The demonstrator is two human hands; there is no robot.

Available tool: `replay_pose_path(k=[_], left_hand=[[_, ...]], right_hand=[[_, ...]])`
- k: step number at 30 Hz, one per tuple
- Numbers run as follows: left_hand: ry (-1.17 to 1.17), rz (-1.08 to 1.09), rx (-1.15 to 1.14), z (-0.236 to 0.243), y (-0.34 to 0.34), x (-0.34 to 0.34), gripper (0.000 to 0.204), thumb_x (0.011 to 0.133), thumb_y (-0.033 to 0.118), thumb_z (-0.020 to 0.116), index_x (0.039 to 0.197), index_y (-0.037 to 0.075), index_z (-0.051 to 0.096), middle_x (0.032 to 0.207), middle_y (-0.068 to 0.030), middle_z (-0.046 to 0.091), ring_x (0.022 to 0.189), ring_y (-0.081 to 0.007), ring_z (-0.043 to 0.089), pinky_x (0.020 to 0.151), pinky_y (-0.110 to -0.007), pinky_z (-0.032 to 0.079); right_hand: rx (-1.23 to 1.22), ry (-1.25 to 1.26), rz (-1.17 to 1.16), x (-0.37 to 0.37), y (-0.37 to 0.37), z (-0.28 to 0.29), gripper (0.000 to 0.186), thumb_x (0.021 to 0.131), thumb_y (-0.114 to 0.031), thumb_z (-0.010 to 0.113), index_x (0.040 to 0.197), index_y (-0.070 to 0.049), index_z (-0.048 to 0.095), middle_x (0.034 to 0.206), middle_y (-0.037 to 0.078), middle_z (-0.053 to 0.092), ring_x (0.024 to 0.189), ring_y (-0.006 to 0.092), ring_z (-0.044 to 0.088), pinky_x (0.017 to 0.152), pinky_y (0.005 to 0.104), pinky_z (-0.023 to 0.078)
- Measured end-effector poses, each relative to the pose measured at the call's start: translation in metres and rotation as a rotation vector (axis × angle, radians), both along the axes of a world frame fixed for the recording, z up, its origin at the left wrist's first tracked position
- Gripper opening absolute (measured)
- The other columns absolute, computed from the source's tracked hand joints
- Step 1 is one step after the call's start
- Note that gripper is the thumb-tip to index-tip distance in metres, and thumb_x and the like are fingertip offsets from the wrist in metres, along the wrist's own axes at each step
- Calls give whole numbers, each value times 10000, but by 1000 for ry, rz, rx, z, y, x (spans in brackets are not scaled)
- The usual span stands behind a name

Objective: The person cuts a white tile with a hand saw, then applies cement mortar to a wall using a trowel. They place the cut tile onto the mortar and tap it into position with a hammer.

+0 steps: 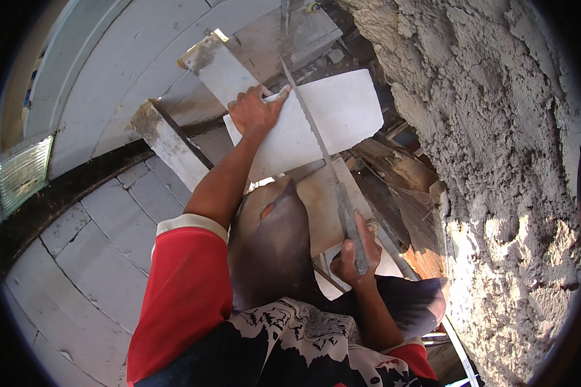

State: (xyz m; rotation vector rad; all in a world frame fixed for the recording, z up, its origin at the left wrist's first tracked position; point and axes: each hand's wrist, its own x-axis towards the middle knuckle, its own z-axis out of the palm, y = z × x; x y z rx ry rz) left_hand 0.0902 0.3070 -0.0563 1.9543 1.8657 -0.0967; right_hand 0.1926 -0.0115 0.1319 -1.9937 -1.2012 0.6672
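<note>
A flat white board [342, 106] with a rounded far-right corner lies in front of me. My left hand [257, 109] grips its far-left edge, fingers bent, thumb pointing toward a handsaw [313, 129]. The saw's long blade crosses the board's top, its tip past the far edge. My right hand [358, 255] is wrapped round the saw's grey, worn handle, nearer my body and to the right. Whether the teeth have cut into the board cannot be made out. My bent left knee [274, 238], in dark torn trousers, is just below the board.
A rough cement-covered wall [478, 97] rises close on the right. To the left, two pale planks [168, 145] with dirty ends stand out near a white panelled surface [97, 258] crossed by a dark beam [77, 193]. Wood scraps [400, 168] lie between board and wall.
</note>
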Motion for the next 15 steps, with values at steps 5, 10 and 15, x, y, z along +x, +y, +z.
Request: replay_pose_path(k=[5,10,15], left_hand=[[-84,24,95,-11,-1,-2,670,822,814,666,911,161,783,965,-116,763,1047,-284,681,1002,-439,425],[-78,13,168,-17,-7,-4,636,825,781,692,890,155,781,936,-107,763,1015,-293,690,985,-435,433],[-96,-10,155,-16,-2,-4,625,843,759,689,901,143,778,934,-102,762,1007,-292,686,960,-450,431]], right_hand=[[-50,57,24,5,-3,9,543,1048,-255,560,1404,155,560,1116,291,745,917,357,777,852,444,598],[-51,100,-15,2,15,5,541,1053,-257,552,1429,133,551,1192,295,729,965,358,779,838,423,607],[-175,135,18,-4,32,21,541,1064,-256,533,1480,90,523,1200,286,726,962,343,779,891,427,594]])
